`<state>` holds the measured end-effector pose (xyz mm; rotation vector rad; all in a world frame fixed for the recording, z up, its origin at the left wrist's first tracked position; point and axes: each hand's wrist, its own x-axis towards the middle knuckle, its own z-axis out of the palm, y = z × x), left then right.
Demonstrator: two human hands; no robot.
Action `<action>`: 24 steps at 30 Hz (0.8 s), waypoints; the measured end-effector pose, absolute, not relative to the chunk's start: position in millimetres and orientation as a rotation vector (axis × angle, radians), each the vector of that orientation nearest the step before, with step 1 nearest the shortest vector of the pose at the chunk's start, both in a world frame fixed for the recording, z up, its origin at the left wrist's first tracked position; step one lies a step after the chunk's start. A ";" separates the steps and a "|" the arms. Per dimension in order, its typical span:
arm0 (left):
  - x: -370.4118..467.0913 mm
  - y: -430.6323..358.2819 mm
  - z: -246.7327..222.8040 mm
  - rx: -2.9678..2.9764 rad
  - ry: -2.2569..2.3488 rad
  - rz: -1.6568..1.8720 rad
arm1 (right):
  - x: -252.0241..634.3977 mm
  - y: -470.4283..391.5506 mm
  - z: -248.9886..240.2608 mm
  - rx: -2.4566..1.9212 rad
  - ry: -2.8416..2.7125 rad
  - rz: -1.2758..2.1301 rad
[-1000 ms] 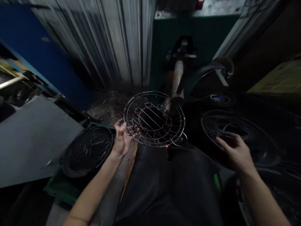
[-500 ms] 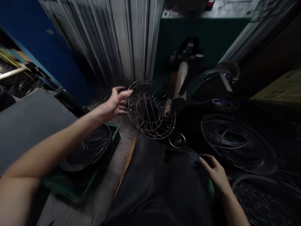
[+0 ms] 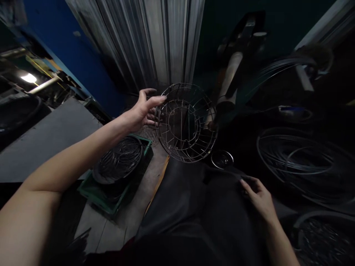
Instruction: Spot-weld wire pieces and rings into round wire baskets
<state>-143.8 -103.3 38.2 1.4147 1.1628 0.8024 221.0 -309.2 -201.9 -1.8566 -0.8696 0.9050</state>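
A round wire basket [image 3: 181,140] made of rings and crosswise wires sits in front of me, beside a metal machine arm. My left hand [image 3: 145,111] is at its left rim, thumb over the near side and fingers reaching around the wires. My right hand [image 3: 257,194] is lower right, at the edge of the black apron [image 3: 191,199] over my lap. Its thumb and fingers are curled together; what they pinch is too dark to make out. A small metal ring [image 3: 222,159] lies just beyond the apron, between the basket and my right hand.
A green crate [image 3: 111,210] with a tub of wire pieces [image 3: 118,160] stands on the floor at left, near a grey panel [image 3: 58,136]. The machine's tubular arm [image 3: 231,75] rises behind the basket. Coiled wire [image 3: 299,159] and a bin of small parts [image 3: 324,236] are at right.
My view has shifted, so most things sit farther right. The basket's rings now face me more squarely, with my left hand still at its rim. My right hand stays by the apron edge.
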 end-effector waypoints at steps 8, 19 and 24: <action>-151.8 -101.9 19.6 1.201 1.092 0.846 | 214.2 -307.5 -197.2 -1.822 -0.789 0.926; -162.0 -101.9 -3.9 0.971 1.055 0.779 | 215.2 -305.7 -208.3 -1.815 -0.772 0.898; -152.8 -115.6 -5.7 0.907 1.030 0.759 | 211.9 -304.0 -208.2 -1.793 -0.752 0.909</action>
